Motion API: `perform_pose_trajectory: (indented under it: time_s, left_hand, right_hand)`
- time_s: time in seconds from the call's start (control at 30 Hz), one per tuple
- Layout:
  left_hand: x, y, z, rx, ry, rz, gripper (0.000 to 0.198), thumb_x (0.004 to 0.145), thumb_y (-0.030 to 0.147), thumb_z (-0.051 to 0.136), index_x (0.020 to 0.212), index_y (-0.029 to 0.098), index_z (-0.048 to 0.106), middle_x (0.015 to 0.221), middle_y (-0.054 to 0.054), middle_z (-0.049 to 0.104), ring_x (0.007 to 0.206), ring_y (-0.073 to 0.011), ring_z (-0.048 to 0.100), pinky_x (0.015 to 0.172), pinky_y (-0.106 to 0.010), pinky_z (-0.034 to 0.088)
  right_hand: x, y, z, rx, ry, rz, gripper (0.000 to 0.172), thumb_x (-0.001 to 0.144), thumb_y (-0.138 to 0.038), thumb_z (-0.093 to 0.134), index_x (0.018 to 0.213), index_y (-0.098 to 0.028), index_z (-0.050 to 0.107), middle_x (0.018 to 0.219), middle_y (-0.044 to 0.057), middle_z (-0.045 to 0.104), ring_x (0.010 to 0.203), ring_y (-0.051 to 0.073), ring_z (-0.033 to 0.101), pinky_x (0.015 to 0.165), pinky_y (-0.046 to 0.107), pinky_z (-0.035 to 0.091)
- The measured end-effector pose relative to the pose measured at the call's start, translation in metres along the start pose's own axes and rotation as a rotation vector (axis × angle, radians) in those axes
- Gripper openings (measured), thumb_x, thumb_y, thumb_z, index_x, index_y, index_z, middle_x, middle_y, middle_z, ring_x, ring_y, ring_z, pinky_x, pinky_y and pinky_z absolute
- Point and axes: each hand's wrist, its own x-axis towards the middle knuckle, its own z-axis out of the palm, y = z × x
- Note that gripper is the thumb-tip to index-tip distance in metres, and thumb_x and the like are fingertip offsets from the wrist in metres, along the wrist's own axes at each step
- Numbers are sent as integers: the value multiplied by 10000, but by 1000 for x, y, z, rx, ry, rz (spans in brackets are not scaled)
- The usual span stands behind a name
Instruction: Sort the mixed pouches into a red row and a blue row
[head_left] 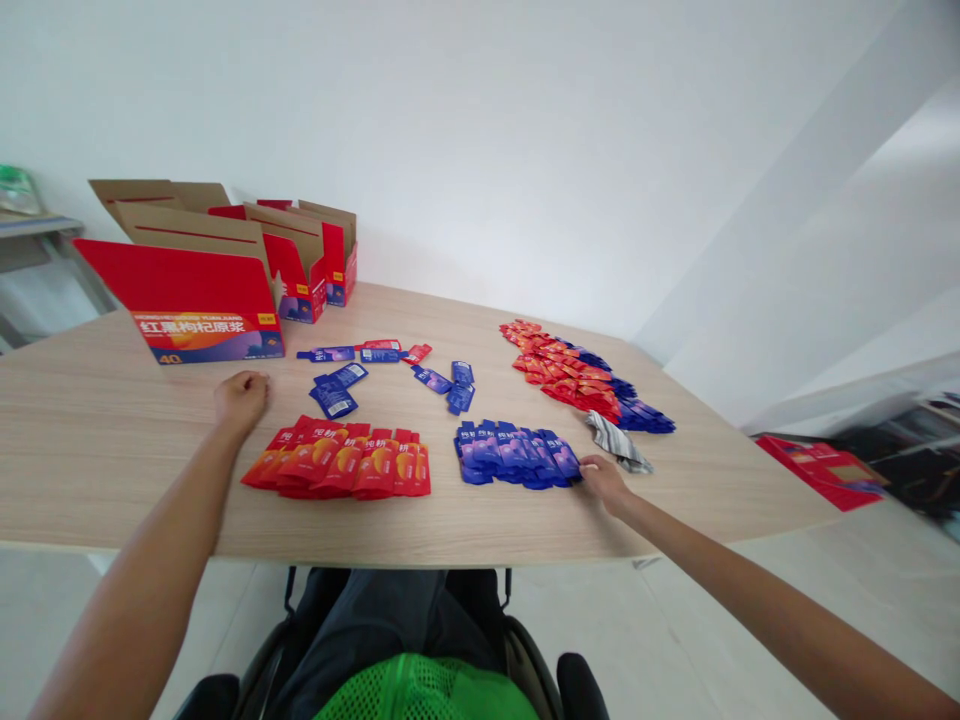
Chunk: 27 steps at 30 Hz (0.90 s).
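Note:
My left hand (241, 398) rests on the table in a closed fist, with nothing showing in it. It lies between the nearest red carton and a fanned row of red sachets (345, 462). My right hand (604, 480) has its fingertips closed on the edge of the last blue sachet (561, 455), at the right end of an overlapping row of blue sachets (502, 452). A grey striped cloth (619, 442) lies just beyond that hand. Several loose blue sachets (334, 400) are scattered past both rows, with a few red ones among them.
Open red cartons (206, 310) with raised brown flaps stand at the back left. A long heap of red sachets (562, 370) and blue sachets (645, 415) lies at the back right of the wooden table (322, 535). Beyond the table, a red box (821, 470) sits lower right.

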Motion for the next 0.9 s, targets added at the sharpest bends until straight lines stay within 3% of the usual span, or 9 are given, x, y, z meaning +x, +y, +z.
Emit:
perform_pose_trajectory:
  time_s: [0.1, 0.17, 0.27, 0.4, 0.5, 0.77, 0.9]
  left_hand:
    - [1, -2, 2, -2, 1, -2, 257, 864, 379, 532, 737, 186, 644, 686, -20, 634, 698, -186, 576, 678, -294, 440]
    - [1, -3, 3, -4, 0, 0, 266, 865, 383, 523, 746, 183, 651, 681, -20, 627, 698, -187, 577, 675, -295, 436]
    - [2, -3, 3, 0, 2, 2, 265, 863, 388, 528, 771, 181, 665, 689, -18, 632, 711, -190, 583, 676, -294, 435]
    - [2, -3, 2, 9, 0, 4, 253, 862, 378, 538, 767, 184, 670, 701, -18, 637, 725, -192, 583, 676, -291, 432]
    - [2, -3, 1, 14, -5, 2, 249, 864, 371, 540, 780, 181, 676, 702, -20, 640, 728, -192, 581, 671, -290, 428]
    - [0, 0, -1, 25, -16, 9, 240, 858, 368, 550, 749, 185, 660, 691, -18, 631, 705, -181, 570, 662, -287, 414]
    - [-2, 3, -1, 20, -14, 9, 246, 863, 368, 535, 741, 186, 648, 683, -18, 624, 701, -180, 571, 655, -283, 409]
  right_hand:
    - [2, -5, -6, -99, 13, -8, 234, 838, -381, 656, 967, -201, 731, 895, 60, 691, 1018, 245, 648, 957, 355, 487]
    - [3, -8, -7, -150, 33, -45, 306, 868, -427, 654, 1057, -198, 730, 1084, 97, 697, 1193, 287, 595, 1062, 409, 435]
    - [6, -12, -4, -176, 32, -111, 363, 933, -447, 592, 1142, -173, 708, 1285, 125, 650, 1317, 283, 530, 1112, 392, 406]
    - [7, -16, 4, -175, -34, -148, 299, 915, -453, 645, 975, -172, 729, 1085, 98, 712, 1191, 251, 615, 1015, 301, 468]
    - [5, -17, 9, -209, -51, -138, 304, 906, -468, 674, 923, -170, 729, 1018, 107, 703, 1139, 272, 636, 1016, 352, 468]
    - [-12, -18, 4, -358, -75, -113, 336, 964, -504, 611, 990, -194, 740, 1048, 139, 668, 1195, 318, 596, 1121, 519, 385]
    - [-17, -22, -1, -441, -105, -122, 363, 1007, -489, 535, 1127, -217, 743, 1105, 152, 658, 1203, 338, 590, 1112, 549, 385]
